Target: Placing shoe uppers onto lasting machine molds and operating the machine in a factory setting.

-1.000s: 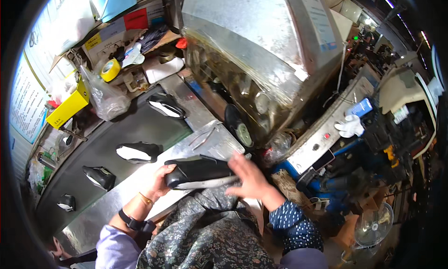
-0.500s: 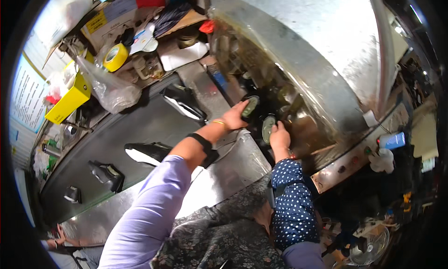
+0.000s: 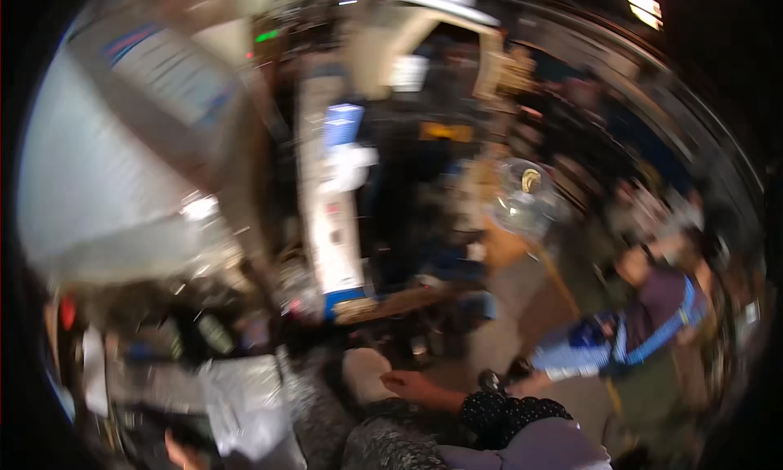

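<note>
My right hand (image 3: 405, 385), smeared by motion, is at the lower middle, close to a pale rounded patch beside my dark patterned clothing (image 3: 383, 445). A dark sleeve with white dots (image 3: 506, 413) covers that forearm. Whether its fingers hold anything is not visible. At the lower left edge only a blurred part of my left hand (image 3: 183, 452) shows, by the shiny metal plate (image 3: 249, 405); its grip is unclear. A greenish shoe sole (image 3: 214, 333) lies in the dark opening at the left, apart from both hands.
A large grey metal housing (image 3: 106, 185) fills the upper left. A long pale panel (image 3: 334, 233) carries a blue pack (image 3: 342, 124) and a white crumpled thing. A round clear fan guard (image 3: 526, 197) stands further right. Another person (image 3: 644, 315) sits or bends at the right.
The view has swung far to the right and blurred. Both hands have come away from the green soles; my right hand is now low by my clothing, my left at the lower edge.
</note>
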